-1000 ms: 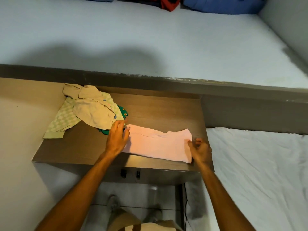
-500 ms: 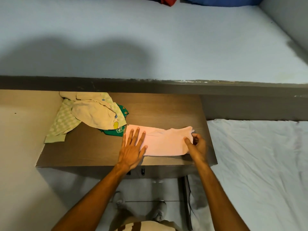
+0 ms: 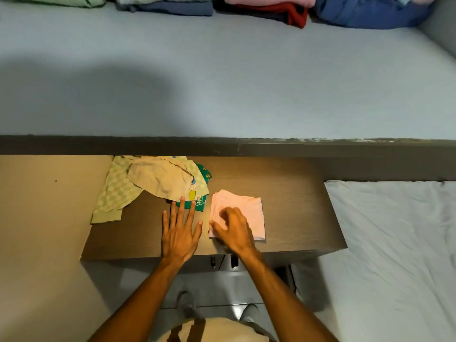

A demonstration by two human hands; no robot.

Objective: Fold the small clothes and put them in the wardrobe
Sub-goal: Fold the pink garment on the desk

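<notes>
A pink garment [image 3: 246,208], folded into a small rectangle, lies on the brown wooden tabletop [image 3: 296,206]. My right hand [image 3: 233,229] rests on its lower left part, fingers curled and pressing the cloth. My left hand [image 3: 180,230] lies flat on the table just left of the pink garment, fingers spread, holding nothing. Its fingertips reach the edge of a loose pile: a beige piece [image 3: 158,180], a green checked piece [image 3: 116,196] and a dark green printed piece [image 3: 201,186].
A wide pale blue shelf [image 3: 222,82] runs above the table, with folded clothes stacked along its back [image 3: 271,8]. A bed with a white sheet [image 3: 394,255] lies to the right. A beige wall stands on the left.
The pink garment was a long strip and is now folded over to about half its width. My right hand moved left onto it; my left hand slid off it onto the table.
</notes>
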